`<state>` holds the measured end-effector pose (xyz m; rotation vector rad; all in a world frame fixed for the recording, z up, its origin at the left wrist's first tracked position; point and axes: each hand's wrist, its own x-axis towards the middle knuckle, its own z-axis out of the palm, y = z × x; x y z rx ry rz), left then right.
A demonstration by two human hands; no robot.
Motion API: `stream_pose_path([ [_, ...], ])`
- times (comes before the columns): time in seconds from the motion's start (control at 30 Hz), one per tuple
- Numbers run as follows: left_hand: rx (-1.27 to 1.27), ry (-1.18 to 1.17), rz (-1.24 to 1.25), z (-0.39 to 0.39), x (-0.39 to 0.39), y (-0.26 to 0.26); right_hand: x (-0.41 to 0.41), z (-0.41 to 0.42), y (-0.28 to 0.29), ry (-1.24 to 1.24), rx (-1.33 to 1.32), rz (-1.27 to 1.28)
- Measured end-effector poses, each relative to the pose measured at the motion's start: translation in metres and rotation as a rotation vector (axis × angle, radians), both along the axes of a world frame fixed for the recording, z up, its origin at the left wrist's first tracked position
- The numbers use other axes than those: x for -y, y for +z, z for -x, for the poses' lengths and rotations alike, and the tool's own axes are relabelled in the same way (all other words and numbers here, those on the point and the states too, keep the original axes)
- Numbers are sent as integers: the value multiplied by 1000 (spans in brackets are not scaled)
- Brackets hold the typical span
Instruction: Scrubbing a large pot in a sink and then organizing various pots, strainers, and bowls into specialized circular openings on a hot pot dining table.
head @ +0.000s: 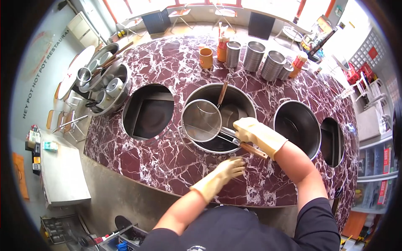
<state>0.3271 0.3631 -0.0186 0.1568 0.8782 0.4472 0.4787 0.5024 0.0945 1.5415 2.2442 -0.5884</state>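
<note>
My right hand [256, 133], in a cream rubber glove, is curled over a metal handle [228, 131] at the near right of the large metal pot [251, 103]. A round mesh strainer [202, 120] lies across the pot's left side, and its wooden grip [254, 150] sticks out below my right hand. Whether both handle parts belong to one utensil is hard to see. A second wooden-handled utensil [223, 92] leans on the pot's far rim. My gloved left hand [230, 171] hovers nearer my body over the marbled counter [150, 166], fingers apart, holding nothing.
A second deep pot [296, 128] stands on the right, beside a counter cutout [331, 144]. Another cutout [149, 111] lies left. A metal basin [124, 91] holds pots and utensils. Metal cup stacks [254, 56], an orange holder [206, 58] and chopstick holders [222, 51] stand behind.
</note>
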Motion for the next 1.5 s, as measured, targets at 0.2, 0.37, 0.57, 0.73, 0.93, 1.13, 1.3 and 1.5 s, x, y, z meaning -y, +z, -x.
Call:
stream_pose_path([
  [0.2,154,364,69,-63,-22,-11,6,2,17,-179,-180,299],
  [0.37,183,404,197,-43,-11,36,12,-26,11,-326,-298,365],
  [0.57,223,355,158,-33,-12,41,15,-18,-29,-402,-168,108],
  [0.73,27,127,-20,39,5,54,26,30,7,-349,-28,293],
  [0.93,18,110,-330,218,31,81,-35,73,-51,-21,33,-475],
  [1.13,-400,263,-372,364,64,91,-127,59,-98,199,390,-676],
  [1.3,-503,359,-373,417,110,83,-101,32,-84,52,426,-343],
  [1.5,-391,312,-440,400,76,59,6,22,33,-575,123,-342],
])
